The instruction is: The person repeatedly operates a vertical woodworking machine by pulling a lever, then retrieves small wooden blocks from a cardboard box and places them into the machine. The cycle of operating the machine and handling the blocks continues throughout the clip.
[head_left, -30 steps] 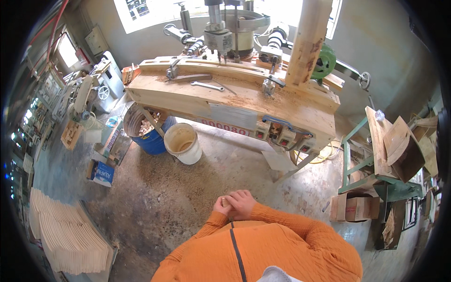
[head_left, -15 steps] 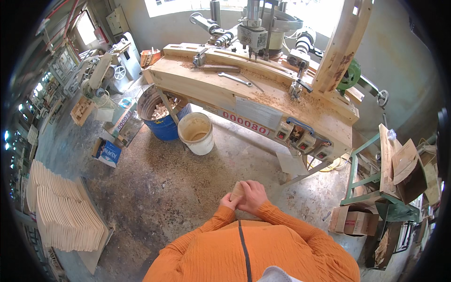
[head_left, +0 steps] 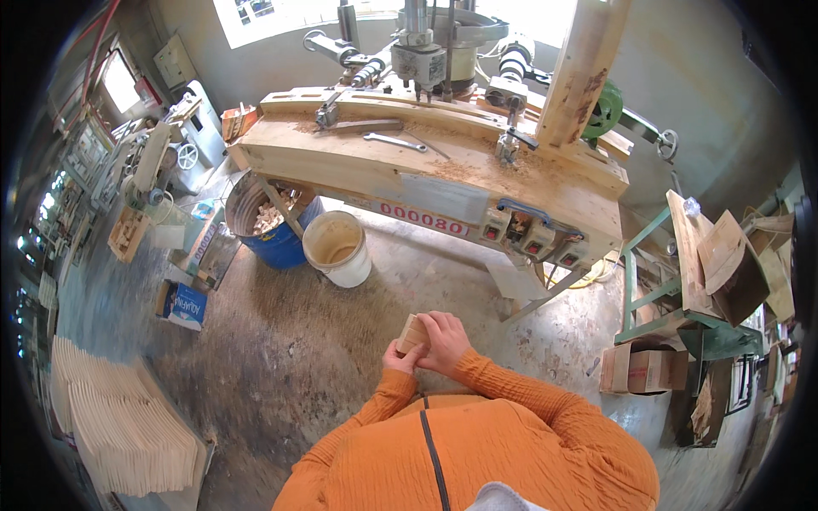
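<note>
A small pale wooden block (head_left: 412, 332) is held in front of my chest, its flat face turned up with faint lines across it. My left hand (head_left: 399, 358) grips its lower end with the fingers curled. My right hand (head_left: 444, 341) wraps over its right side, and the fingers of both hands meet there. Part of the block is hidden behind the fingers. Beyond my hands stands a long wooden workbench (head_left: 358, 170) with a drilling machine (head_left: 417, 64). On its top lie a wrench (head_left: 394, 142), sawdust and a metal clamp (head_left: 327, 111).
A white bucket (head_left: 345, 266) and a blue drum (head_left: 277, 251) of wood scraps stand at the bench's left. Stacked curved wooden slats (head_left: 128, 426) lie at the lower left. Cardboard boxes (head_left: 645, 368) and a green-framed table (head_left: 652, 294) are on the right.
The view has swung slightly right, so the bench and buckets sit farther left in the picture. The wooden block now shows above my fingers, where before it was mostly covered.
</note>
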`<act>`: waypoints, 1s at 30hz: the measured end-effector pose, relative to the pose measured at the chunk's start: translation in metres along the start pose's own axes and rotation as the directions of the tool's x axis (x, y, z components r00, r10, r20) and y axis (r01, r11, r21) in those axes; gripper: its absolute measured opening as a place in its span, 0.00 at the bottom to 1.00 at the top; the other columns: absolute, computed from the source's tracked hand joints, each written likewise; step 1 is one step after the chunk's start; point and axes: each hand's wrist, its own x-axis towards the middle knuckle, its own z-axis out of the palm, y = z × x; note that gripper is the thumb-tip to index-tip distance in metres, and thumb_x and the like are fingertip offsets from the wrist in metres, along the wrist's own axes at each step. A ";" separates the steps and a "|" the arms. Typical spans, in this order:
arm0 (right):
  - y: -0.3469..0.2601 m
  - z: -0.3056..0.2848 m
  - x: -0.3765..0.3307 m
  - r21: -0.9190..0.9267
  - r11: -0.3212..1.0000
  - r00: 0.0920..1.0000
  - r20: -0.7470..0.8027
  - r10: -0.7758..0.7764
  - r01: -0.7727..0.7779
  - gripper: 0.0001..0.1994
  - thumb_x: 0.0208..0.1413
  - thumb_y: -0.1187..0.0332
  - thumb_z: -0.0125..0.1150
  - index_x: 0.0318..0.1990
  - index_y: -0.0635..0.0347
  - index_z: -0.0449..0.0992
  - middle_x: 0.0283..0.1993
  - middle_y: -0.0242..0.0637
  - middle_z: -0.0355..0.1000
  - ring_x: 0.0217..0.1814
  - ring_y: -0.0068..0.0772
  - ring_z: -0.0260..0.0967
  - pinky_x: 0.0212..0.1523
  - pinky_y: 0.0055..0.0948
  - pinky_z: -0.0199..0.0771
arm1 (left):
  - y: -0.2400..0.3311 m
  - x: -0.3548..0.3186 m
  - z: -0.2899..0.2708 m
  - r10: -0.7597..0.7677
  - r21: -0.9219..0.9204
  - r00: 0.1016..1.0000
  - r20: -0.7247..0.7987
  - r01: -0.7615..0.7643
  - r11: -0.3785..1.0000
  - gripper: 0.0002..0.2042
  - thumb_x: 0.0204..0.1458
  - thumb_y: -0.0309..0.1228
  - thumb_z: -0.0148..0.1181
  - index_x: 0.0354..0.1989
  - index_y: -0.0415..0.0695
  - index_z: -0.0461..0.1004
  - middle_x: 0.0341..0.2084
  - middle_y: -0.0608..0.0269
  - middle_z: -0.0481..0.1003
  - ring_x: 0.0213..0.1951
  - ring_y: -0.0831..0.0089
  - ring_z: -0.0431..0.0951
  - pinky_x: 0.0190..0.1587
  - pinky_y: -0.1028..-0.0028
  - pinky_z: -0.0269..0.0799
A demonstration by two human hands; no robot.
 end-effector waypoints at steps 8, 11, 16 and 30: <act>0.006 -0.021 0.015 -0.005 1.000 0.965 -0.261 -0.005 0.004 0.40 0.31 0.63 0.71 0.56 0.60 0.60 0.54 0.44 0.62 0.56 0.47 0.59 0.56 0.43 0.58 | 0.038 0.012 0.040 0.293 0.334 0.955 0.040 -0.289 0.897 0.12 0.49 0.30 0.63 0.38 0.38 0.71 0.28 0.66 0.74 0.32 0.81 0.71 0.35 0.76 0.70; 0.009 -0.036 0.024 0.023 0.997 0.912 -0.407 -0.061 0.077 0.40 0.30 0.65 0.73 0.56 0.60 0.60 0.54 0.45 0.62 0.57 0.47 0.59 0.56 0.42 0.59 | 0.063 0.008 0.062 0.400 0.421 0.905 0.144 -0.422 0.803 0.12 0.50 0.30 0.62 0.40 0.39 0.71 0.32 0.66 0.74 0.35 0.80 0.72 0.36 0.78 0.70; 0.014 -0.049 0.041 0.077 0.988 0.834 -0.547 -0.071 0.135 0.41 0.29 0.66 0.74 0.56 0.62 0.60 0.54 0.46 0.62 0.55 0.47 0.61 0.54 0.40 0.62 | 0.094 0.010 0.096 0.574 0.462 0.785 0.232 -0.608 0.646 0.12 0.50 0.30 0.63 0.42 0.39 0.72 0.31 0.64 0.77 0.34 0.79 0.75 0.37 0.77 0.71; 0.110 -0.387 0.212 -0.644 0.763 0.479 -0.655 -0.584 0.049 0.32 0.34 0.71 0.65 0.53 0.64 0.64 0.49 0.46 0.65 0.51 0.50 0.62 0.54 0.42 0.61 | 0.055 0.073 0.081 0.313 0.433 0.905 0.288 -0.415 0.800 0.20 0.52 0.33 0.57 0.51 0.37 0.67 0.46 0.53 0.74 0.48 0.66 0.74 0.52 0.70 0.67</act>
